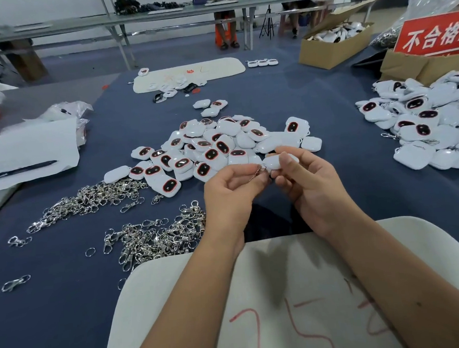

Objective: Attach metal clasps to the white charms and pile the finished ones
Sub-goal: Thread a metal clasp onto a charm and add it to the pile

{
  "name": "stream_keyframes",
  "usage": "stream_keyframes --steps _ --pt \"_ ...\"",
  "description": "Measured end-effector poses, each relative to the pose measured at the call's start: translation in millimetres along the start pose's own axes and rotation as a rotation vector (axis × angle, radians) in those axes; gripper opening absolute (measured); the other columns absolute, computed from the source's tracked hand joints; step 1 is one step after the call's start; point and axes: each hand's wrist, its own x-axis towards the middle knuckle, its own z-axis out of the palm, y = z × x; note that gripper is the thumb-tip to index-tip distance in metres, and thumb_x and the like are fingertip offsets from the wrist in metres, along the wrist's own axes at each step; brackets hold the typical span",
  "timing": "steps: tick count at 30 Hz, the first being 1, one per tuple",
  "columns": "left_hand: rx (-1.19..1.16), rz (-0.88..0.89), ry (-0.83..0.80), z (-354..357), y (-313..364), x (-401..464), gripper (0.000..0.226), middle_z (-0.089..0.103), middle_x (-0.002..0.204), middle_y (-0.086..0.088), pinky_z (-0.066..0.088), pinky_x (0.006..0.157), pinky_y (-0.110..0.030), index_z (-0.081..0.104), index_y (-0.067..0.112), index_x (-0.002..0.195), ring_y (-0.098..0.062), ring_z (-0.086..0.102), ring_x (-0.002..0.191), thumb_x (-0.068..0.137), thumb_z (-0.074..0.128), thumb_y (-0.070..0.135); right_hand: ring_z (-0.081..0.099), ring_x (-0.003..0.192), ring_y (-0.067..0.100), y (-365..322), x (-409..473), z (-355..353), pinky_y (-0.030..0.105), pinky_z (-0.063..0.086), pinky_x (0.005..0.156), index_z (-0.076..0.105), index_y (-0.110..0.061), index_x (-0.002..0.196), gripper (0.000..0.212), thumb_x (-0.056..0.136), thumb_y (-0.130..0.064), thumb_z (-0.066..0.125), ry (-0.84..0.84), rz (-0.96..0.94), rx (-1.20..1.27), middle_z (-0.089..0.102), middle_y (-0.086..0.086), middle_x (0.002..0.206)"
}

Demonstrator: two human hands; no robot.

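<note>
Over a dark blue cloth-covered table (pixel 313 108), a person's two hands meet just above its near edge to join one piece. Left hand (pixel 231 191) pinches a small silver metal clasp (pixel 259 170) by its ring, while right hand (pixel 309 180) grips a glossy white rounded plastic charm (pixel 279 161) between thumb and fingers, holding it steady so the ring can be worked onto its end; whether the ring is already through cannot be told. Supplies lie within easy reach: a central heap of unclasped white charms with dark red-rimmed faces (pixel 215 147) directly ahead, and loose piles of silver clasps and split rings (pixel 157 238) to the left. Well apart on the right sits a second mound of white charms (pixel 426 124), some showing clasps, apparently the finished pile. A black pen (pixel 19 171) rests on white paper (pixel 25 144) at far left.
</note>
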Motion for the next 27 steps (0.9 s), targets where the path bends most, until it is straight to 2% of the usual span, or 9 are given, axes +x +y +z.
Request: stream_keyframes --steps 2,6,10,15,18,20,22,24,27 --pt "-0.061 -0.008 -0.019 1.2 1.1 -1.8 0.015 0.076 0.089 -0.019 0.058 0.09 -0.04 0.072 0.002 0.097 -0.033 0.074 0.09 0.084 0.078 -0.002 0.068 0.067 0.01 -0.2 0.5 -0.2 0.016 0.056 0.066 0.069 -0.006 0.112 0.036 0.081 -0.023 0.076 0.001 0.014 0.023 0.072 0.005 0.081" --pt "-0.152 0.01 -0.007 1.5 4.5 -1.3 0.011 0.074 0.075 -0.013 0.057 0.071 -0.025 0.072 0.006 0.088 -0.021 0.071 0.073 0.086 0.074 -0.005 0.071 0.07 0.013 0.9 1.2 1.1 0.016 0.055 0.065 0.07 -0.005 0.111 0.04 0.077 -0.025 0.079 -0.007 0.013 0.01 0.072 0.006 0.083" --pt "-0.09 0.052 0.012 0.9 4.3 -1.4 0.02 0.072 0.07 -0.009 0.056 0.07 -0.026 0.072 0.011 0.078 -0.018 0.069 0.068 0.085 0.074 -0.007 0.068 0.069 0.011 2.8 1.6 0.9 0.016 0.055 0.065 0.07 -0.006 0.108 0.041 0.073 -0.026 0.082 0.013 0.0 -0.018 0.072 0.005 0.083" --pt "0.364 0.296 0.049 -4.2 2.8 4.9 0.023 0.072 0.073 -0.002 0.055 0.071 -0.032 0.07 0.015 0.072 -0.021 0.066 0.068 0.083 0.076 -0.004 0.063 0.064 0.011 4.4 1.4 -0.4 0.018 0.054 0.064 0.073 -0.01 0.105 0.039 0.072 -0.029 0.084 0.044 -0.055 -0.1 0.071 0.008 0.088" --pt "0.706 0.502 0.001 -9.5 5.0 4.8 0.017 0.067 0.068 0.006 0.05 0.066 -0.028 0.069 0.012 0.073 -0.01 0.06 0.065 0.083 0.07 -0.002 0.062 0.064 0.011 7.3 1.3 -1.8 0.019 0.053 0.064 0.07 -0.008 0.111 0.04 0.079 -0.028 0.084 0.042 -0.119 -0.242 0.071 0.004 0.086" --pt "0.934 0.607 -0.063 -11.4 6.1 3.9 0.011 0.065 0.068 0.0 0.049 0.067 -0.04 0.066 0.01 0.073 -0.021 0.058 0.069 0.081 0.06 0.003 0.066 0.069 0.013 10.1 0.8 -1.7 0.022 0.055 0.069 0.068 -0.006 0.113 0.04 0.082 -0.025 0.086 0.024 -0.159 -0.334 0.074 0.002 0.088" --pt "1.075 0.644 -0.106 -11.8 6.6 3.0 0.012 0.064 0.069 -0.003 0.047 0.066 -0.045 0.065 0.009 0.074 -0.028 0.057 0.07 0.078 0.054 0.006 0.069 0.075 0.015 12.3 0.4 -2.0 0.025 0.056 0.073 0.068 -0.009 0.113 0.036 0.084 -0.023 0.085 0.028 -0.188 -0.408 0.076 0.004 0.093" --pt "0.984 0.592 -0.083 -12.5 4.3 3.6 0.013 0.068 0.073 0.0 0.05 0.069 -0.038 0.07 0.012 0.077 -0.021 0.061 0.072 0.084 0.062 0.004 0.069 0.074 0.014 13.3 0.9 -3.4 0.024 0.056 0.072 0.068 -0.008 0.114 0.033 0.087 -0.022 0.084 0.037 -0.2 -0.425 0.076 0.004 0.093" --pt "0.592 0.376 0.037 -10.2 3.5 3.1 0.012 0.074 0.076 0.004 0.05 0.067 -0.016 0.076 0.012 0.083 -0.003 0.066 0.066 0.085 0.076 0.001 0.064 0.071 0.013 10.5 2.2 -4.3 0.022 0.055 0.071 0.069 -0.007 0.116 0.035 0.087 -0.024 0.08 0.032 -0.167 -0.327 0.075 0.006 0.091"
